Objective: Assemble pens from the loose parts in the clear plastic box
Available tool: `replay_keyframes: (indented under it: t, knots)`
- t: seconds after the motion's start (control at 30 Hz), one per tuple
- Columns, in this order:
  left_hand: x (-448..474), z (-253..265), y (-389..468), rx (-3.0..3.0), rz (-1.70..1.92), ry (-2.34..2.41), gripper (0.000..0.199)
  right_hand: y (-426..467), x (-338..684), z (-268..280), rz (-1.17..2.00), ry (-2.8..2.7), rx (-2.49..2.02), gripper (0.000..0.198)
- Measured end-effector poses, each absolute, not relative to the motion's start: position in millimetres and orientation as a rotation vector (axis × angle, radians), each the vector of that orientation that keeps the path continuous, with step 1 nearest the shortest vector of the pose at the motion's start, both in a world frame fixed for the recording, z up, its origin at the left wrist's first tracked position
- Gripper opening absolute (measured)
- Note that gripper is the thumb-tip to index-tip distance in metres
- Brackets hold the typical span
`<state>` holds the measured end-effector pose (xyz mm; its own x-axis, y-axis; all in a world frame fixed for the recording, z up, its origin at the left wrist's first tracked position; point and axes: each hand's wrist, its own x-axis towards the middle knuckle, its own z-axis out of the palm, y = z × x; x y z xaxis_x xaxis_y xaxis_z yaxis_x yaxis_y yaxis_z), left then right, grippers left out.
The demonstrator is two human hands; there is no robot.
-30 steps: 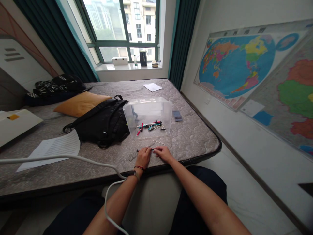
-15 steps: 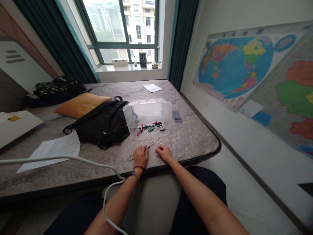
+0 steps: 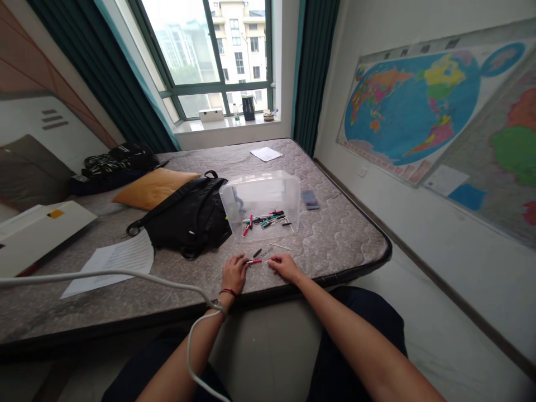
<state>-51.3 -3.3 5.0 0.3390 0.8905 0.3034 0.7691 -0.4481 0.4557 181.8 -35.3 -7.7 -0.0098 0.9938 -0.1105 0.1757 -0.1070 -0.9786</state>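
My left hand [image 3: 234,273] rests low over the mattress near its front edge, fingers bent and closed at the end of a short red-and-white pen [image 3: 255,261]. The pen points right, toward my right hand [image 3: 285,267]. That hand is pinched, with a small pale tip at its fingers too small to name. Just beyond my left fingertips lies a black pen cap [image 3: 257,253]. A thin white stick [image 3: 280,246] lies past my right hand. Behind them a clear plastic bin [image 3: 272,192] is tipped on its side, with several red, teal and black pens [image 3: 268,218] in it.
A black backpack [image 3: 188,218] lies left of the bin, against a yellow pillow [image 3: 154,187]. A printed sheet [image 3: 113,259] and a white box [image 3: 46,231] are farther left. A white cable [image 3: 167,281] crosses my left forearm. A small dark case [image 3: 310,200] lies right of the bin.
The red-and-white pen now shows at my left fingertips, where a black piece was before. The black cap now lies apart from the hand. The view has shifted slightly.
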Motion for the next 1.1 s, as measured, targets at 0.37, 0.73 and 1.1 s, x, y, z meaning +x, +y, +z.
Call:
replay_keyframes:
  t: [0.37, 0.73, 1.1]
  knots:
    - [-41.2, 8.3, -11.5, 2.213, 0.917, 1.58, 0.021, -29.1, 152.2, -9.4, 1.209, -1.015, -1.464, 0.031]
    - [-41.6, 7.1, -12.3, 2.209, 0.926, 1.553, 0.017, -32.4, 153.6, -6.1, 1.236, -0.999, -1.403, 0.034]
    - [-42.2, 3.7, -13.5, 2.242, 0.935, 1.5, 0.017, -31.4, 148.9, -9.3, 1.13, -1.153, -1.48, 0.035]
